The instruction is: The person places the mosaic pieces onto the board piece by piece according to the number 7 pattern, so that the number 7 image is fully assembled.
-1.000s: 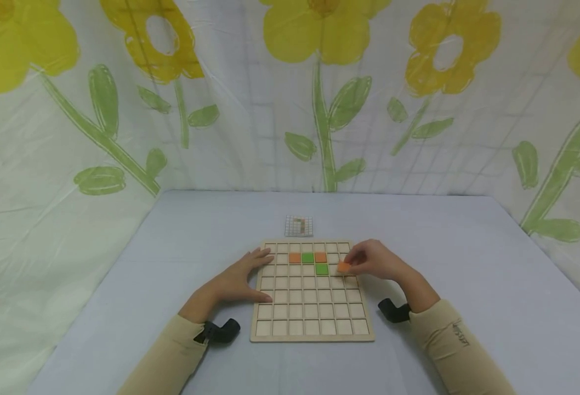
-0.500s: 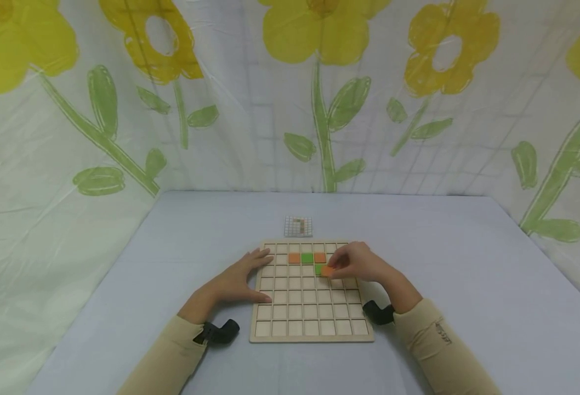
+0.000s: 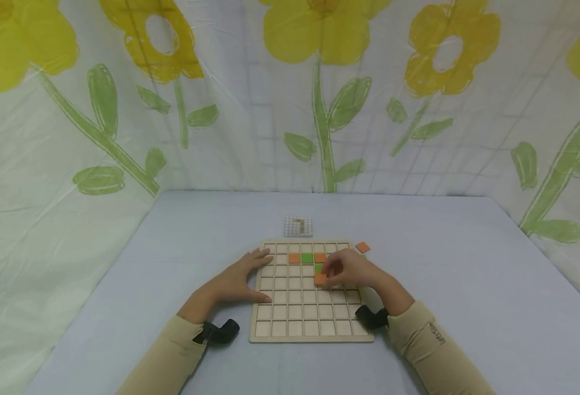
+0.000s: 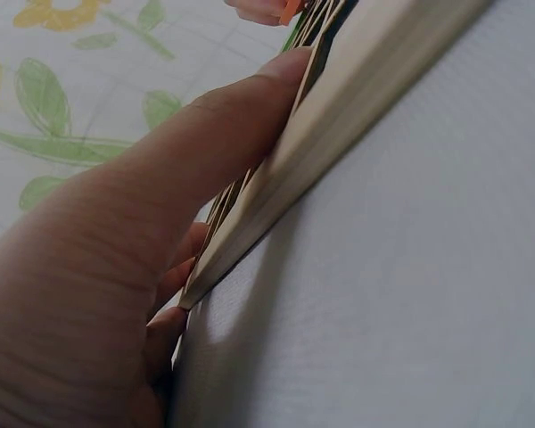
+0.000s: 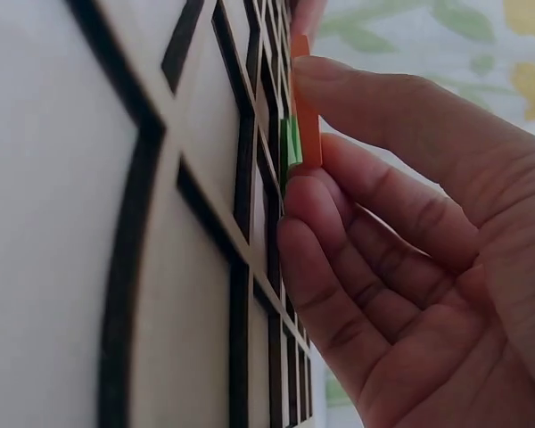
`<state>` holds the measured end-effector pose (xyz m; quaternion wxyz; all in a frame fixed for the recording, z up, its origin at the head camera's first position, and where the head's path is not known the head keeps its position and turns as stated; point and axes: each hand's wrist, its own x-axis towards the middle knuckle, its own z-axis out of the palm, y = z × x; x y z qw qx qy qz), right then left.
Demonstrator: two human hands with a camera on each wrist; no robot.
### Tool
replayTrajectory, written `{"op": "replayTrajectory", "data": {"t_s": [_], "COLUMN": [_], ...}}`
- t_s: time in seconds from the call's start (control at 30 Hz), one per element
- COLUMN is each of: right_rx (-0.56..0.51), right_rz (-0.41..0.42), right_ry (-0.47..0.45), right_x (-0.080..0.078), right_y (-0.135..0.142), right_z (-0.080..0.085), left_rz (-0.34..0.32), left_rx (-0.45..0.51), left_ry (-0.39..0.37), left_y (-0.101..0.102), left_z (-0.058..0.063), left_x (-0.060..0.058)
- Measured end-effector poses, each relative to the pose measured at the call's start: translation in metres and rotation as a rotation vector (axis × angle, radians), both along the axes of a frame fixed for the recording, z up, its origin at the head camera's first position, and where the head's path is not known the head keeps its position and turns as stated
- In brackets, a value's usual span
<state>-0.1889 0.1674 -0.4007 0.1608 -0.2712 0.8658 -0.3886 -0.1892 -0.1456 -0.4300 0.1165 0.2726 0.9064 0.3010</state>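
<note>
My right hand (image 3: 356,270) pinches an orange square tile (image 3: 320,280) between thumb and fingers, over a cell of the wooden grid board (image 3: 312,339). In the right wrist view this tile (image 5: 308,107) stands at the board's surface, with a bit of green tile (image 5: 292,143) beside it. Just above the held tile in the head view, a green tile (image 3: 318,268) is partly covered by the fingers. Higher up lies a row of orange, green (image 3: 307,258) and orange tiles. My left hand (image 3: 231,281) rests spread along the board's left edge, its thumb (image 4: 241,116) on the rim.
A loose orange tile (image 3: 363,247) lies on the table off the board's upper right corner. Partly behind the right hand, something green (image 3: 363,257) shows. A small card with a printed grid (image 3: 298,226) lies behind the board. A flowered cloth (image 3: 221,159) hangs at the back.
My right hand has carried the orange tile leftward from the board's right side to the cell below the green tile. This uncovers a loose orange tile. The left hand stays put.
</note>
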Motion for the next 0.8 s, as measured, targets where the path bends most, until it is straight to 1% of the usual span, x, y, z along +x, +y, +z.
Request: {"op": "replayTrajectory", "data": {"t_s": [0.03, 0.23, 0.47, 0.8], "right_rx": [0.001, 0.02, 0.027, 0.036], "right_rz": [-0.001, 0.004, 0.011, 0.013], "right_ry": [-0.008, 0.005, 0.03, 0.047], "right_x": [0.0004, 0.001, 0.0013, 0.0017], "right_y": [-0.0001, 0.001, 0.001, 0.0002], "right_z": [-0.0002, -0.0015, -0.0021, -0.001], "left_rz": [0.002, 0.016, 0.008, 0.005], "left_rx": [-0.002, -0.013, -0.008, -0.006], "left_ry": [-0.001, -0.008, 0.003, -0.001], "left_y": [0.0001, 0.0012, 0.0007, 0.0], "left_z": [-0.0001, -0.0002, -0.0001, 0.0002], "left_x": [0.0, 0.0003, 0.0005, -0.0004]}}
